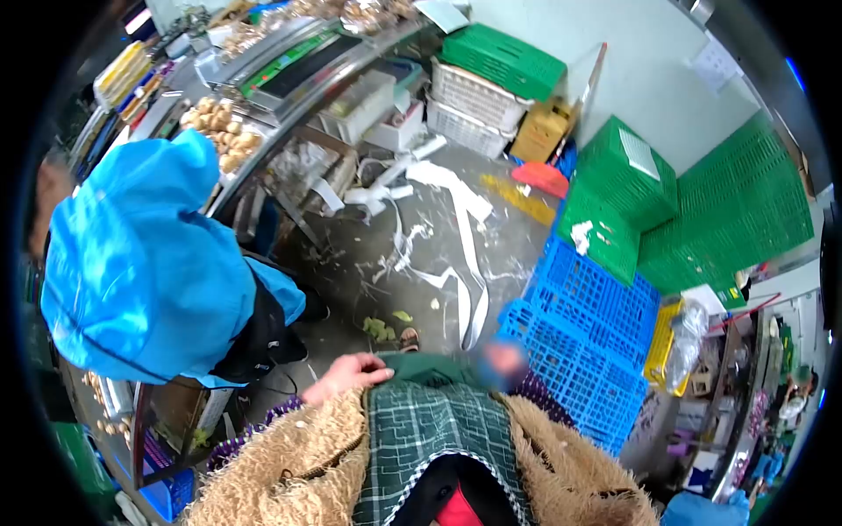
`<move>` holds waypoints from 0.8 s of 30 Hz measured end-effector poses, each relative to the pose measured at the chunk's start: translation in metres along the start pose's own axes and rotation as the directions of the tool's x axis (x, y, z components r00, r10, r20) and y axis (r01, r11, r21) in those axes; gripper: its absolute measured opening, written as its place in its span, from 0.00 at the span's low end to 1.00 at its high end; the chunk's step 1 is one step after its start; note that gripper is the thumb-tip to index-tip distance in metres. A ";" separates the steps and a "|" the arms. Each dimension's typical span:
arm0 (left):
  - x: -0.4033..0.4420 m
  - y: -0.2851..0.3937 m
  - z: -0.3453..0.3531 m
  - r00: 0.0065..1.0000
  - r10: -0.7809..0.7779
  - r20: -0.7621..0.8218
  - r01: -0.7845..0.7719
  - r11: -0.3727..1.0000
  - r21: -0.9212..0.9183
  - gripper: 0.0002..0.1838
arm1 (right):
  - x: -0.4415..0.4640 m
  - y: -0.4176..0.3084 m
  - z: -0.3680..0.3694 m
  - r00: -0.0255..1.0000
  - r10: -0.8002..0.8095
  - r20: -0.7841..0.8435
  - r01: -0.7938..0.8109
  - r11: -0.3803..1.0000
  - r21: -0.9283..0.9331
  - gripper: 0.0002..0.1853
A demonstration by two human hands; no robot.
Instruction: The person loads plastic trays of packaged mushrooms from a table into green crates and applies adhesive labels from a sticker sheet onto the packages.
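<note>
My left hand [345,376] is at the side of the green checked apron [430,421] that I wear, its fingers closed on the apron's dark green edge. My right hand [502,363] is by the other side of the apron, in front of the blue plastic pallets [574,342]. It is smeared by motion, so its fingers cannot be made out, nor whether it holds anything. Dark patterned cuffs show at both wrists, below fluffy tan sleeves.
To the left stands a person in a blue hooded jacket [149,254], beside a bench with mushrooms [219,131]. White strips [469,254] and scraps litter the floor. Green crates [719,219] are stacked at right; white crates [478,96] stand at the back wall.
</note>
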State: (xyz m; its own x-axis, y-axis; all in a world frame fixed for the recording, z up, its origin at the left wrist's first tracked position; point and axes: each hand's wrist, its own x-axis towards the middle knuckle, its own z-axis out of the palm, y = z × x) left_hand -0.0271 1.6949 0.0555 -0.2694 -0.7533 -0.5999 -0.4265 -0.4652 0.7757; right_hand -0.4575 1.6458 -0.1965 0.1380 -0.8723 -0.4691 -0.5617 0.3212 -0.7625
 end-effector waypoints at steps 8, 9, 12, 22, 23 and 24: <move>0.094 0.075 -0.073 0.999 0.033 0.004 -0.032 0.927 0.373 0.25 | 0.037 -0.077 -0.050 0.998 0.053 -0.014 -0.055 0.986 -0.157 0.21; 0.111 0.084 -0.082 0.999 0.038 0.027 -0.046 0.895 0.444 0.25 | 0.050 -0.082 -0.056 0.997 0.075 -0.018 -0.077 0.990 -0.115 0.20; 0.159 0.114 -0.112 0.989 -0.001 0.149 -0.076 0.859 0.506 0.24 | 0.086 -0.106 -0.087 0.996 0.074 -0.044 -0.075 0.996 -0.040 0.20; 0.246 0.133 -0.198 0.947 -0.318 0.042 0.321 0.944 -0.072 0.24 | 0.353 -0.163 -0.201 0.953 -0.133 0.272 0.125 0.991 0.047 0.19; 0.257 0.144 -0.205 0.940 -0.339 0.029 0.340 0.937 -0.082 0.23 | 0.368 -0.186 -0.225 0.916 -0.109 0.387 0.063 0.990 0.130 0.17; 0.270 0.155 -0.211 0.935 -0.355 0.009 0.354 0.931 -0.091 0.23 | 0.382 -0.216 -0.249 0.864 -0.083 0.496 -0.017 0.981 0.195 0.15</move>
State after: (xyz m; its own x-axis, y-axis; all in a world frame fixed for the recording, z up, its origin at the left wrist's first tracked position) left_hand 0.0161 1.3211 0.0548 -0.1087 -0.5347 -0.8380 -0.4133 -0.7424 0.5273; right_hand -0.4863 1.1515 -0.1003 0.5709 -0.5976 -0.5630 -0.3941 0.4021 -0.8264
